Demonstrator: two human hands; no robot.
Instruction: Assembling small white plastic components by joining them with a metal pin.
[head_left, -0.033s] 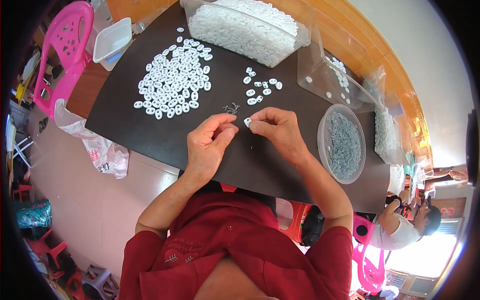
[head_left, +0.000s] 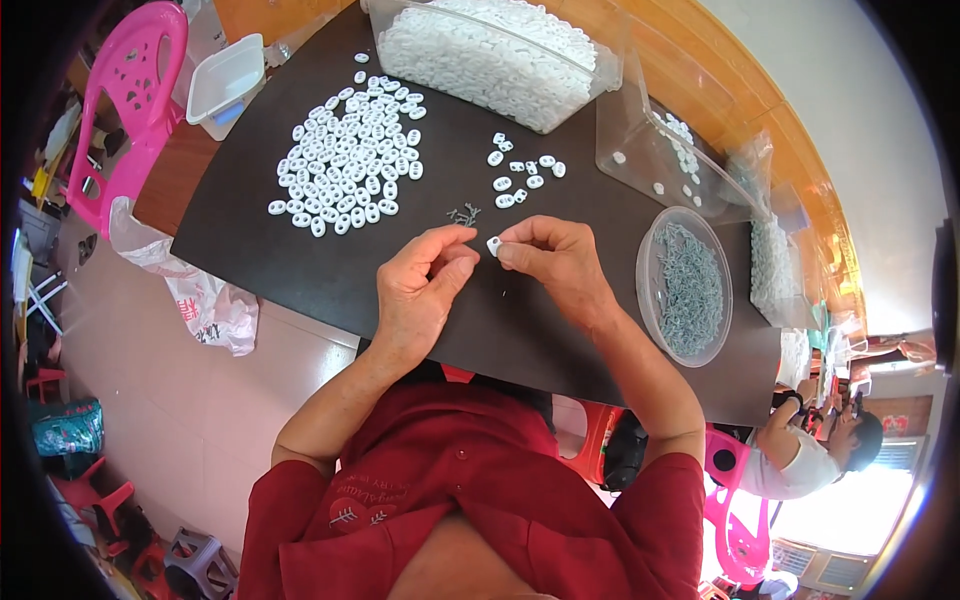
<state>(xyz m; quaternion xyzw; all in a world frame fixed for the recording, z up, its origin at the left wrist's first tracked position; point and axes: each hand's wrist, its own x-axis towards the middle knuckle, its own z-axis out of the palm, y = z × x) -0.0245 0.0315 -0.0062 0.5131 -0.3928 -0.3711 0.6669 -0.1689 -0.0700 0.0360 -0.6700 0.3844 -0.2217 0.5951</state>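
Over the near part of the dark table, my right hand [head_left: 552, 258] pinches a small white plastic piece [head_left: 493, 245] between thumb and fingers, its holed end sticking out to the left. Just left of it, my left hand [head_left: 420, 285] has curled fingers with thumb and index close together; anything held there is too small to make out. The hands are a small gap apart. Beyond my left fingertips lies a little heap of grey screws [head_left: 464, 214]. Several loose white plastic pieces [head_left: 503, 184] are scattered farther back. A big spread of white two-holed oval pieces [head_left: 345, 160] covers the table's left side.
A clear bin [head_left: 545, 118] heaped with white pieces stands at the back. Right of it is a clear tray [head_left: 640, 175] with a few pieces. A round tub [head_left: 690, 290] of grey screws sits near my right forearm. A pink chair [head_left: 120, 110] stands left; another person [head_left: 800, 460] is far right.
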